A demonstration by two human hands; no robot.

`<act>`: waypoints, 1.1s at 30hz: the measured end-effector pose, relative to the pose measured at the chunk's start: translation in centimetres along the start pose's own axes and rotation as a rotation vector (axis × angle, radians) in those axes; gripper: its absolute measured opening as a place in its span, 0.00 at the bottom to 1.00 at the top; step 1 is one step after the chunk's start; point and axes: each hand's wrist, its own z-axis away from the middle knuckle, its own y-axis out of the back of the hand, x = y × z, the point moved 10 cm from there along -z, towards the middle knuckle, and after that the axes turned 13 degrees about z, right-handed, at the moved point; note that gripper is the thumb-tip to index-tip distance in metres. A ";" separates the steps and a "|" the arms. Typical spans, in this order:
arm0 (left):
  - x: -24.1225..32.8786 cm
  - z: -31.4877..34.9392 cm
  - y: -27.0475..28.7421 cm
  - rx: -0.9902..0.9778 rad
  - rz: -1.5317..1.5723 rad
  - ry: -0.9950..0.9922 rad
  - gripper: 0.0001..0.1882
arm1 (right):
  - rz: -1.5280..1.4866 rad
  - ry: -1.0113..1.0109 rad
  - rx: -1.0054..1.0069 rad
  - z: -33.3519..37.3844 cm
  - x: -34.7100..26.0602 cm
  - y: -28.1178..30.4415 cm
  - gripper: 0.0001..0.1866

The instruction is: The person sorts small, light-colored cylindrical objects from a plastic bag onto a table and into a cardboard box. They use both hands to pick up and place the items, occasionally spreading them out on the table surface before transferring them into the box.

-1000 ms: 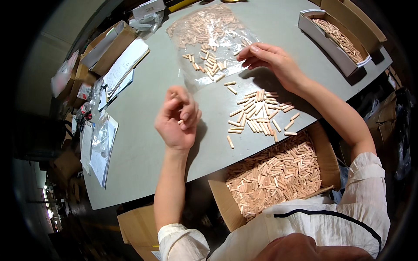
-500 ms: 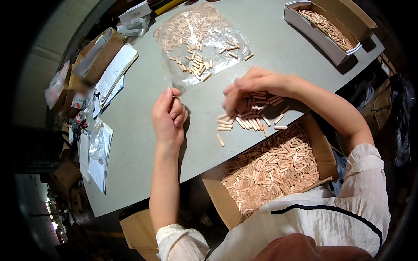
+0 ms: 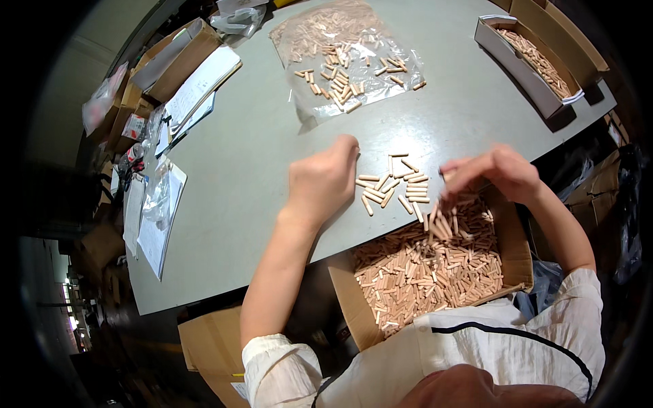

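**Sorting wooden dowel pins at the desk edge**

The step in hand looks like gathering dowel pins into a small batch on the grey desk (image 3: 258, 170); the left hand (image 3: 323, 183) rests loosely curled, back upward, just left of a loose cluster of dowel pins (image 3: 391, 187) – whether it holds any I cannot tell, its palm being hidden; the right hand (image 3: 493, 173) hovers with fingers bunched downward over the near edge of the cardboard box (image 3: 517, 251), seemingly pinching a few pins, though blur leaves this unsure.

The next move, as I judge it, calls for a light pinch and a short carry between box and cluster – the pins are small and round and would roll.

Counts: two hands; one open cardboard box heaped with pins, far too many to count, below the desk edge; roughly fifteen to twenty pins in the loose cluster; one clear plastic bag (image 3: 347, 54) part-filled with pins, farther back; one long narrow tray (image 3: 527, 64) of pins at the far right; papers and cartons at the left.
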 end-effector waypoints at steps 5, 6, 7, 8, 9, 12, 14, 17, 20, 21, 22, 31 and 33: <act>2.9 -0.2 -0.3 -0.023 -0.012 -0.157 0.03 | -0.404 -0.138 0.312 -0.1 0.3 2.5 0.34; 3.3 0.1 -0.7 -0.059 0.010 -0.208 0.04 | -0.293 -0.118 0.357 -1.2 0.4 3.1 0.32; 3.9 0.1 -0.6 -0.058 0.121 -0.243 0.05 | -0.177 -0.100 0.408 -2.4 0.5 3.7 0.30; 4.6 0.1 -0.4 -0.057 0.232 -0.277 0.06 | -0.140 -0.124 0.329 -3.7 1.1 3.2 0.27; 4.9 0.3 -0.1 -0.052 0.345 -0.304 0.07 | 0.008 -0.115 0.270 -5.2 1.9 2.8 0.27; 0.0 -0.1 1.5 0.184 0.628 0.041 0.06 | 0.122 -0.099 0.090 -8.3 1.7 -0.3 0.28; -3.6 0.2 1.4 0.284 0.925 0.394 0.07 | 0.255 0.011 -0.065 -9.6 1.1 -2.8 0.30; -6.4 0.8 1.5 0.343 1.106 0.557 0.09 | 0.328 0.226 -0.358 -10.6 -0.8 -7.5 0.28; -7.0 1.0 1.6 0.335 1.151 0.584 0.10 | 0.011 0.197 -0.550 -8.8 -1.4 -10.1 0.24; -6.9 0.8 1.4 0.324 1.164 0.595 0.10 | -0.097 0.201 -0.581 -7.9 -1.7 -10.6 0.23; -6.7 0.8 1.3 0.316 1.179 0.606 0.10 | -0.157 0.152 -0.632 -6.8 -2.3 -11.2 0.23; -8.1 0.8 0.4 0.393 1.429 0.804 0.12 | 0.545 0.138 0.186 -14.0 -1.4 0.0 0.18; -9.3 1.5 0.7 0.473 1.503 0.862 0.13 | 0.885 0.109 0.245 -19.1 2.1 3.1 0.22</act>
